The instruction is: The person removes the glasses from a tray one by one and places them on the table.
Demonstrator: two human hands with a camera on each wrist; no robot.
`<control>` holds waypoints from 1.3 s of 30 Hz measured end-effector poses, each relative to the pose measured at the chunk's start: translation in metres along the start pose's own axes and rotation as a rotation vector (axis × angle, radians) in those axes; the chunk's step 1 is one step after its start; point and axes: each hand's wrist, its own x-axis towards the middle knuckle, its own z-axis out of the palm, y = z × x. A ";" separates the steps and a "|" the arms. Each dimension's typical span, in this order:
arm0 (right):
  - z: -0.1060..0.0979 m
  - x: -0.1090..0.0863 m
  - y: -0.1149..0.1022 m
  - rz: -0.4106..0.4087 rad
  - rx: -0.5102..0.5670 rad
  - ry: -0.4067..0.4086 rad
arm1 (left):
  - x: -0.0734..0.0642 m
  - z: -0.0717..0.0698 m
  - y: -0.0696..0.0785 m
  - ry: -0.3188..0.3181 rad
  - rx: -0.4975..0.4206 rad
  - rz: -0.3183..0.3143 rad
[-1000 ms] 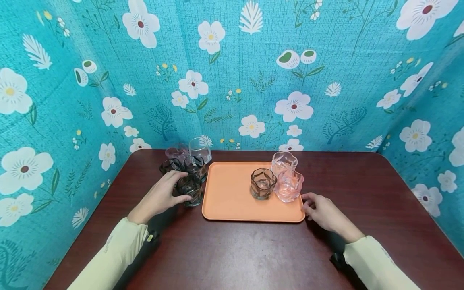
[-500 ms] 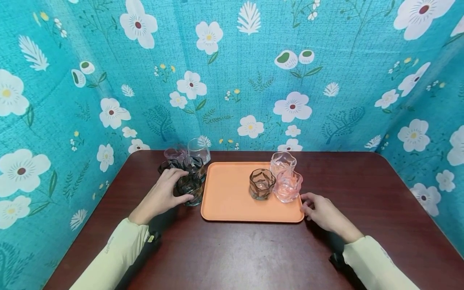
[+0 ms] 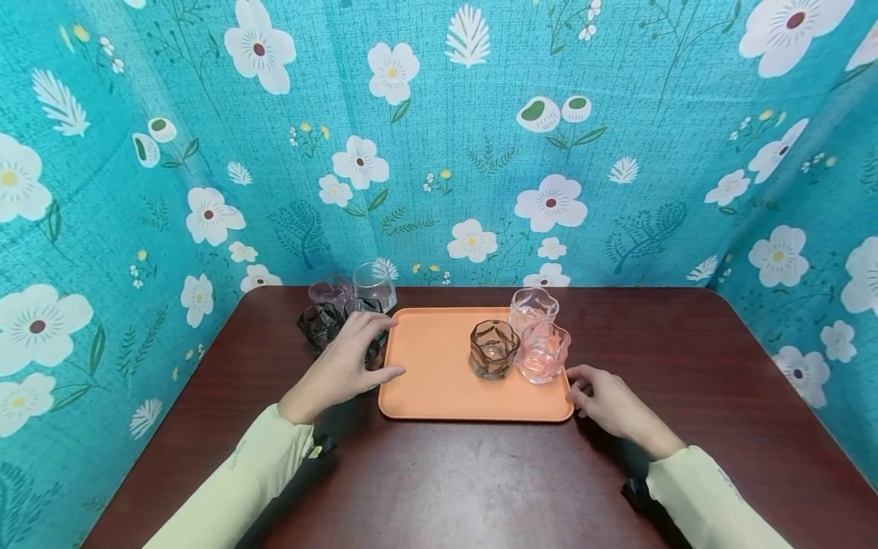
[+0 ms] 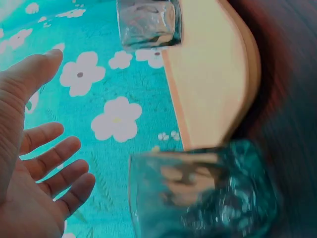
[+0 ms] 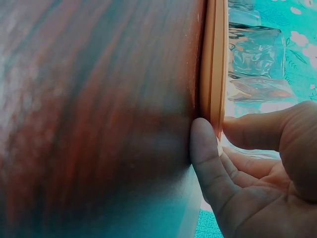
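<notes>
In the head view my left hand (image 3: 346, 370) hovers at the tray's left end, thumb and fingers spread, holding nothing. Behind it a dark glass is mostly hidden; the left wrist view shows a glass (image 4: 203, 193) apart from the fingers. Two dark grey glasses, one at the left (image 3: 320, 324), stand just beyond that hand. With thumb and fingers my right hand (image 3: 610, 400) pinches the right edge of the orange tray (image 3: 439, 408). On the tray's right half stand a brown glass (image 3: 494, 351), a pink glass (image 3: 543, 353) and a clear glass (image 3: 533, 306).
Behind the dark glasses stand a purple-tinted glass (image 3: 331, 290) and a taller clear glass (image 3: 375, 286). Everything is on a dark reddish-brown table (image 3: 466, 480). A blue flowered cloth (image 3: 425, 152) hangs behind and at both sides.
My left hand has come off the side of the front dark glass and moved right, toward the tray. My right hand stays on the tray's edge, and the glasses on the tray have not moved.
</notes>
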 end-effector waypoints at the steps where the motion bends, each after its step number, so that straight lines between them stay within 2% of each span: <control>1: 0.000 0.000 0.000 0.001 0.001 0.001 | 0.002 0.003 0.002 -0.005 -0.008 0.000; 8: -0.001 -0.001 -0.001 0.009 -0.002 0.003 | 0.027 0.024 0.011 -0.068 -0.088 -0.033; 15: 0.001 0.001 0.002 0.010 -0.002 -0.005 | 0.056 0.049 0.024 -0.119 -0.217 -0.045; 22: 0.001 0.001 0.002 0.006 -0.005 0.002 | 0.083 0.072 0.035 -0.176 -0.178 0.003; 30: 0.000 0.001 0.001 -0.002 -0.010 0.001 | 0.093 0.090 0.033 -0.273 -0.187 -0.065; 39: 0.000 0.002 0.001 -0.019 -0.007 0.016 | 0.096 0.099 0.032 -0.294 -0.206 -0.065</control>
